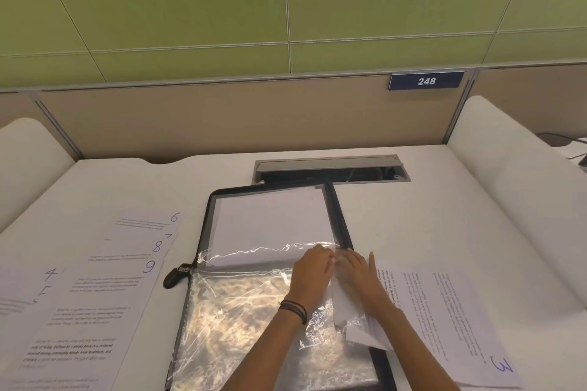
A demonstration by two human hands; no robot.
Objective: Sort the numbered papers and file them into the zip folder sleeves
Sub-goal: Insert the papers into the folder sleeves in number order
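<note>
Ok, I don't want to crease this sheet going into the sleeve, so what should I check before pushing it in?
1. Zip folder open and lying flat: ok.
2. Sleeve mouth open: cannot tell, both hands cover that corner.
3. Left hand and right hand at the sleeve's right edge: ok.
4. Grip on the sleeve: cannot tell, fingertips hidden.
5. Sheet flat: not ok, it bends under the right hand.
6. Sheet's number: cannot tell, hidden.

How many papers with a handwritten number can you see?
7. Left of the black zip folder: white printed sheets marked 6, 7, 8, 9, 4, 5. Right: sheet 3. Filed or covered sheets may hide numbers.
</note>
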